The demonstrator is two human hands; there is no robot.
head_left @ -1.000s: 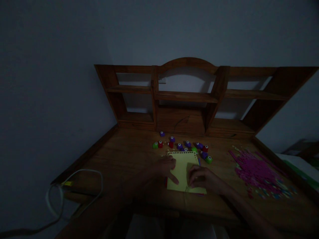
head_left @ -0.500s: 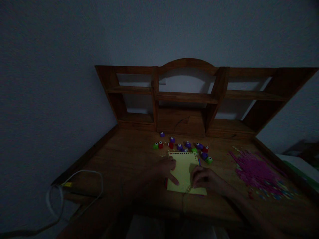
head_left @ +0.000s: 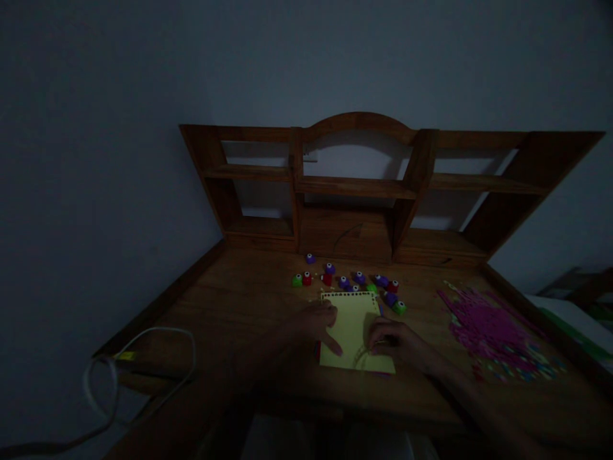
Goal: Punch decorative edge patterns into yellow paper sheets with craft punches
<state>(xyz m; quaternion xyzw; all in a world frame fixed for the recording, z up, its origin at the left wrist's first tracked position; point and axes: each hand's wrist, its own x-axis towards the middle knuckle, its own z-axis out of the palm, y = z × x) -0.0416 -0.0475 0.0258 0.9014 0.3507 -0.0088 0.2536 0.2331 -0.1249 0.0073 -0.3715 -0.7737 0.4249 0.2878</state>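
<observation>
- At far left, a white cable [head_left: 165, 329] is looping over the desk's edge, well apart from my hands.
- My left hand [head_left: 322, 322] is lying spread, gripping nothing, and is pressing on the left part of a yellow sheet [head_left: 352, 316], thumb pointing towards its lower middle. I'm judging this as the steadying half of the step; the next move is calling for that pressure to hold.
- The sheet is lying flat on the wooden desk [head_left: 258, 287], its punched edge away from me, with something red [head_left: 318, 350] peeking out under its left side.
- Just beyond that edge, small eyed toys [head_left: 343, 282] in purple, red and green are sitting scattered.
- A pale strand [head_left: 361, 353] is curving over the sheet's lower part, up to my right fingers. Half a second ago it was trailing plainly over the near edge; now its bend is lying higher on the paper. In this dim light I can't be sure whether an end is still hanging down.
- My right hand [head_left: 390, 335] is apparently pinching the strand; I'm taking this as the handling step, calling for a light, patient grip.
- At far right, a pink heap of pieces [head_left: 488, 326] is lying unchanged.
</observation>
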